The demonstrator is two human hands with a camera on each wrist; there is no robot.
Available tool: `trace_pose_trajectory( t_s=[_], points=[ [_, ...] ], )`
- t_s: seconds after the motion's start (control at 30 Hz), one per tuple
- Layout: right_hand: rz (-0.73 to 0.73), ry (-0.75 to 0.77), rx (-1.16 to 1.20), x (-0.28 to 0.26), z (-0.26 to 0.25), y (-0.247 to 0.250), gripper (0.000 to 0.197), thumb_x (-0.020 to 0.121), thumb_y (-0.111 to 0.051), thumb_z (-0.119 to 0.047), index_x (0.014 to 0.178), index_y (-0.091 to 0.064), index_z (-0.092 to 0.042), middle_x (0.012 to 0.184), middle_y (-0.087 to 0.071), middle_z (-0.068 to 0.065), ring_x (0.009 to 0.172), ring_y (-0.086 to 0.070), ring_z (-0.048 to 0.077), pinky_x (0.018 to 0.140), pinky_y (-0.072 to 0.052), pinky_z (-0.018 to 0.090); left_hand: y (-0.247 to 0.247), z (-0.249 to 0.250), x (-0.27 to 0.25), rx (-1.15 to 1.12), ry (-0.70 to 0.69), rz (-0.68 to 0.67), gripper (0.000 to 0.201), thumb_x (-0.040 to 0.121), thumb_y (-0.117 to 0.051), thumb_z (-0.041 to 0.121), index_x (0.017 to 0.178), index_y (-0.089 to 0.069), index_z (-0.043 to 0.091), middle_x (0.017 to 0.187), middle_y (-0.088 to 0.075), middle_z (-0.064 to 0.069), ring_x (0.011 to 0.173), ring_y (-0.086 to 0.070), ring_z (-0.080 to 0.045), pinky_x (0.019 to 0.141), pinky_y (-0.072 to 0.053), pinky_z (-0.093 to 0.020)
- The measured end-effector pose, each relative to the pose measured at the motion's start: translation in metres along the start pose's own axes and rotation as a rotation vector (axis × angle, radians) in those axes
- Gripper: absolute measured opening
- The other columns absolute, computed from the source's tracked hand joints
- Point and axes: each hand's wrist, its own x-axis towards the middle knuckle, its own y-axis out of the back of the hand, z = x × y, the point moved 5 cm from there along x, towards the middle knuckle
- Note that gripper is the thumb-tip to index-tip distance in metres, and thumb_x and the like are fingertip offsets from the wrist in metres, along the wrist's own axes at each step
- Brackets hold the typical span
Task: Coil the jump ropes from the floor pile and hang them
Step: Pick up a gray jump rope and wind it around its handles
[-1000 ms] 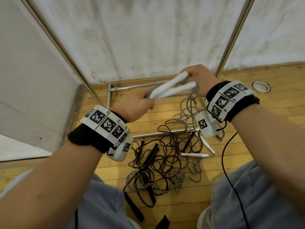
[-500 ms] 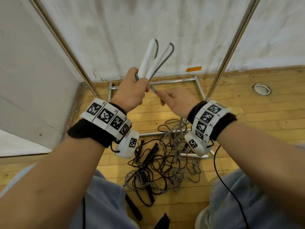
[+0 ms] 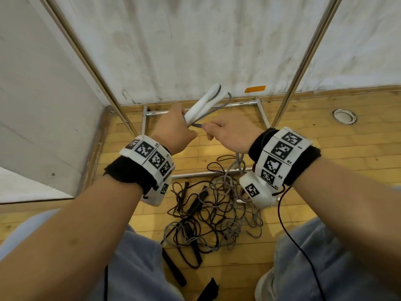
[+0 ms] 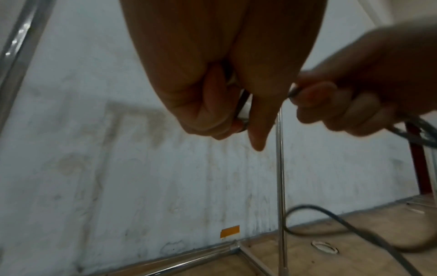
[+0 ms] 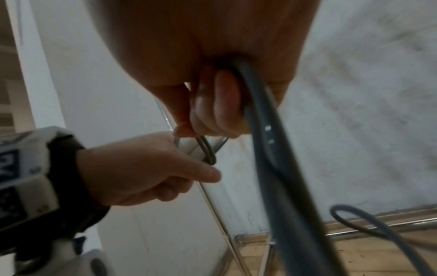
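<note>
My left hand [image 3: 178, 129] grips two white jump-rope handles [image 3: 202, 104] held together, pointing up and away toward the wall. My right hand [image 3: 230, 132] sits just right of it and pinches the grey rope [image 3: 196, 125] that leaves those handles. That grey rope [image 5: 267, 130] runs through my right fist and hangs down to the floor. In the left wrist view my left hand [image 4: 227, 104] is curled tight round the handles, and my right hand [image 4: 350, 104] is beside it. A tangled pile of grey and black ropes [image 3: 208, 216] lies on the wooden floor between my knees.
A metal rack stands ahead, with slanted poles [image 3: 303, 61] and a floor frame [image 3: 204, 174] against the white wall. Black handles [image 3: 173, 267] lie near my left knee. A round floor fitting [image 3: 344, 116] is at the right. A black cable [image 3: 288, 231] hangs from my right wrist.
The white handles have tipped lower and further from me than half a second ago. My right hand has risen beside my left hand and now pinches the grey rope close to the handles.
</note>
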Motion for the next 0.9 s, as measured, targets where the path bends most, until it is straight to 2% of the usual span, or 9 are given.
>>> trace_pose_trajectory(
  t_s=[0.07, 0.2, 0.3, 0.4, 0.5, 0.57, 0.7, 0.8, 0.9],
  points=[
    [-0.041, 0.022, 0.017, -0.004, -0.008, -0.007, 0.041, 0.1, -0.038, -0.032, 0.062, -0.052, -0.029, 0.057, -0.047, -0.012, 0.054, -0.045, 0.001, 0.053, -0.032, 0.011, -0.006, 0.004, -0.002, 0.044, -0.004, -0.008, 0.039, 0.078, -0.072, 0.022, 0.097, -0.038, 0.018, 0.077, -0.049, 0.003, 0.064, -0.049, -0.013, 0.061, -0.04, -0.027],
    [-0.062, 0.06, 0.088, -0.008, -0.019, -0.017, 0.037, 0.1, -0.039, -0.029, 0.067, -0.055, -0.022, 0.058, -0.047, -0.006, 0.053, -0.044, 0.007, 0.051, -0.031, 0.017, -0.012, 0.012, -0.005, 0.127, -0.087, -0.018, 0.033, 0.082, -0.064, 0.013, 0.097, -0.035, 0.016, 0.083, -0.051, -0.002, 0.075, -0.052, -0.025, 0.063, -0.041, -0.036],
    [-0.009, 0.091, 0.128, -0.008, -0.02, -0.01, 0.038, 0.099, -0.042, -0.029, 0.064, -0.057, -0.023, 0.053, -0.045, -0.009, 0.045, -0.042, 0.004, 0.047, -0.032, 0.015, -0.011, 0.013, -0.003, 0.131, -0.129, 0.015, 0.03, 0.082, -0.061, 0.016, 0.096, -0.034, 0.017, 0.072, -0.044, 0.005, 0.069, -0.048, -0.023, 0.058, -0.036, -0.033],
    [0.011, 0.061, 0.224, -0.01, -0.013, -0.008, 0.036, 0.097, -0.046, -0.033, 0.063, -0.056, -0.025, 0.052, -0.045, -0.009, 0.042, -0.041, 0.003, 0.05, -0.033, 0.021, -0.006, 0.007, 0.005, 0.146, -0.093, 0.079, 0.032, 0.08, -0.064, 0.02, 0.095, -0.035, 0.016, 0.07, -0.04, 0.006, 0.059, -0.04, -0.014, 0.047, -0.025, -0.028],
    [-0.077, 0.001, 0.195, -0.013, 0.002, -0.001, 0.034, 0.096, -0.046, -0.037, 0.066, -0.056, -0.024, 0.049, -0.05, -0.004, 0.044, -0.055, 0.01, 0.054, -0.047, 0.025, 0.003, -0.009, 0.013, 0.262, -0.024, 0.094, 0.031, 0.084, -0.063, 0.023, 0.102, -0.041, 0.011, 0.077, -0.048, -0.001, 0.061, -0.045, -0.021, 0.052, -0.034, -0.03],
    [-0.072, -0.021, 0.094, -0.012, 0.015, 0.009, 0.035, 0.096, -0.046, -0.038, 0.065, -0.057, -0.024, 0.051, -0.047, -0.005, 0.051, -0.054, 0.013, 0.061, -0.048, 0.031, 0.003, -0.019, 0.014, 0.359, 0.01, 0.063, 0.029, 0.085, -0.061, 0.023, 0.103, -0.04, 0.012, 0.071, -0.044, 0.002, 0.057, -0.044, -0.02, 0.051, -0.035, -0.03],
    [0.094, 0.046, -0.052, -0.001, 0.018, 0.022, 0.039, 0.097, -0.046, -0.034, 0.074, -0.062, -0.006, 0.056, -0.044, 0.0, 0.05, -0.039, 0.015, 0.051, -0.031, 0.03, -0.02, -0.016, 0.004, 0.499, -0.022, -0.085, 0.027, 0.086, -0.058, 0.027, 0.094, -0.034, 0.018, 0.067, -0.041, 0.004, 0.053, -0.04, -0.014, 0.044, -0.027, -0.027],
    [0.178, 0.089, -0.185, 0.005, 0.014, 0.025, 0.036, 0.097, -0.045, -0.037, 0.076, -0.059, -0.011, 0.062, -0.049, -0.001, 0.058, -0.045, 0.015, 0.051, -0.03, 0.025, -0.034, -0.005, -0.006, 0.553, -0.108, -0.169, 0.025, 0.086, -0.057, 0.029, 0.091, -0.034, 0.019, 0.068, -0.046, 0.003, 0.055, -0.045, -0.015, 0.045, -0.028, -0.027],
    [0.222, 0.05, -0.264, 0.008, 0.022, 0.035, 0.039, 0.094, -0.048, -0.046, 0.066, -0.051, -0.019, 0.059, -0.046, -0.004, 0.054, -0.042, 0.01, 0.049, -0.026, 0.025, -0.04, 0.007, -0.017, 0.544, -0.203, -0.263, 0.024, 0.087, -0.055, 0.029, 0.091, -0.034, 0.018, 0.068, -0.047, 0.003, 0.056, -0.047, -0.015, 0.044, -0.028, -0.027]
  ],
)
